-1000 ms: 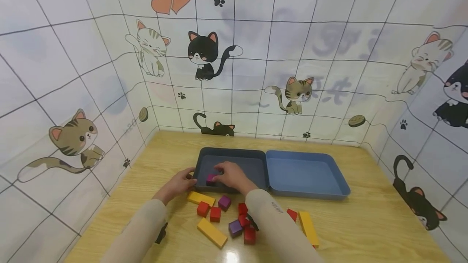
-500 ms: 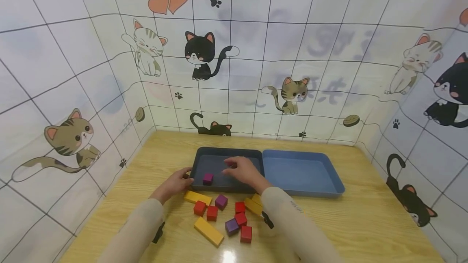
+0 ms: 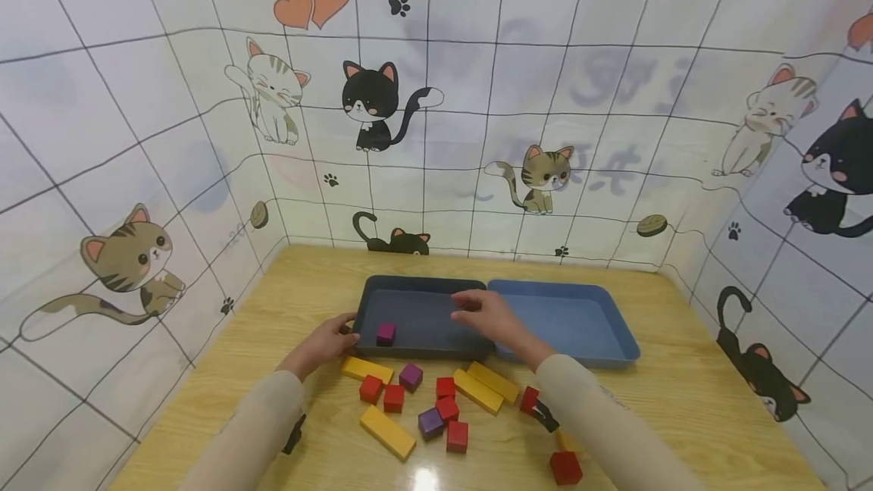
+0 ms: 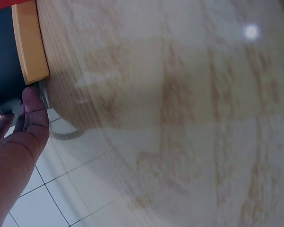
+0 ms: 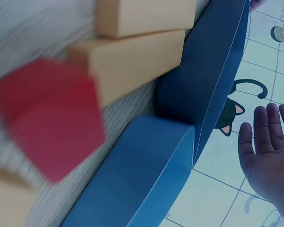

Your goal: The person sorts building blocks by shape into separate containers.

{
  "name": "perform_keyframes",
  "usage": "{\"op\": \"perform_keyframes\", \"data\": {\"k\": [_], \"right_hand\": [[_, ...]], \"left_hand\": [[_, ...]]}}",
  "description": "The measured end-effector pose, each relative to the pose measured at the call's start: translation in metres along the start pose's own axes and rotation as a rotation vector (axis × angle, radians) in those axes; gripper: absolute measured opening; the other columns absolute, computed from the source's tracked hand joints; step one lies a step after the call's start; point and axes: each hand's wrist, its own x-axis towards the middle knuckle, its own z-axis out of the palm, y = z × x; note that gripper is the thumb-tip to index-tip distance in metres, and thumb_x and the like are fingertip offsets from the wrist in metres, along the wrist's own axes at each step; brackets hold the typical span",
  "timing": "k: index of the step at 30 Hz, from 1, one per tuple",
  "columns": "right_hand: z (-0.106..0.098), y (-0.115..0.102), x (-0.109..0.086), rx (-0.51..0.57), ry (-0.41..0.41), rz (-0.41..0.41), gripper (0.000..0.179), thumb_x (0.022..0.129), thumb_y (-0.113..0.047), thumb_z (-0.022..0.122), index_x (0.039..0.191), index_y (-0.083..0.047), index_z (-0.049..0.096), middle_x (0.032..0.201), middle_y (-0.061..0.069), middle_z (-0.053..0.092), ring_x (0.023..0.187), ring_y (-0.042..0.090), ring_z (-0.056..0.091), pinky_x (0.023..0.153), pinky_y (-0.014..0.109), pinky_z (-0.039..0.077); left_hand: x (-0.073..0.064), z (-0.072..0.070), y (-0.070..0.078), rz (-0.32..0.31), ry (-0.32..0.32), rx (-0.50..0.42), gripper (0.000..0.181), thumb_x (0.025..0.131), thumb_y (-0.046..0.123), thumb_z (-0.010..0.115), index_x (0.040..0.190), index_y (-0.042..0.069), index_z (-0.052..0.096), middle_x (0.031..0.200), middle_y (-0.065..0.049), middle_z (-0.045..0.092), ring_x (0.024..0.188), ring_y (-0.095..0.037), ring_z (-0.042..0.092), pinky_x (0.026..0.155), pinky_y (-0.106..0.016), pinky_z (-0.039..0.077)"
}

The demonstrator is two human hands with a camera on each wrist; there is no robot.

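Left hand [image 3: 330, 339]: the left end of the dark tray [image 3: 436, 313] is held by its fingers, near the front corner.
Right hand [image 3: 492, 318]: its fingers are let go and a bit bent, held up over the spot where the trays meet.
Purple block [image 3: 386, 334]: it is set inside the dark tray, front left, near the left fingers with the tray wall between, and well apart from the right fingers.
Blue tray [image 3: 569, 320]: it is placed just beside the dark tray, on the right.
Yellow block [image 3: 367, 370]: it is laid on the worktop [image 3: 327, 438], in front of the dark tray, near the left hand.
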Motion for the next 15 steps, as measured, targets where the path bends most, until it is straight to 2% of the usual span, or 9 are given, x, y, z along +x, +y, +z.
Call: {"op": "perform_keyframes", "data": {"k": [7,12,15], "right_hand": [[-0.025,0.007,-0.036,-0.017,-0.023,-0.034,0.043,0.095,-0.022,0.069,0.134,-0.008,0.062,0.127,0.013,0.064,0.111,0.025,0.060,0.088,0.040,0.052],[-0.042,0.018,-0.062,0.017,-0.041,-0.063,0.043,0.095,-0.020,0.068,0.132,0.000,0.061,0.125,0.020,0.063,0.109,0.030,0.060,0.090,0.040,0.051],[-0.050,0.025,-0.075,0.040,-0.056,-0.069,0.045,0.095,-0.020,0.068,0.133,0.003,0.060,0.127,0.024,0.061,0.110,0.032,0.060,0.088,0.035,0.052]], "left_hand": [[0.001,0.001,-0.002,-0.013,0.002,-0.020,0.053,0.101,0.007,0.054,0.149,-0.005,0.036,0.118,-0.025,0.057,0.095,-0.026,0.061,0.083,-0.042,0.053],[0.002,0.002,-0.003,-0.014,0.001,-0.021,0.053,0.101,0.007,0.054,0.149,-0.005,0.036,0.120,-0.026,0.056,0.097,-0.027,0.061,0.086,-0.043,0.054],[0.002,0.002,-0.001,-0.006,0.004,-0.006,0.052,0.101,0.006,0.054,0.148,-0.007,0.036,0.118,-0.025,0.057,0.095,-0.026,0.061,0.084,-0.043,0.054]]}}
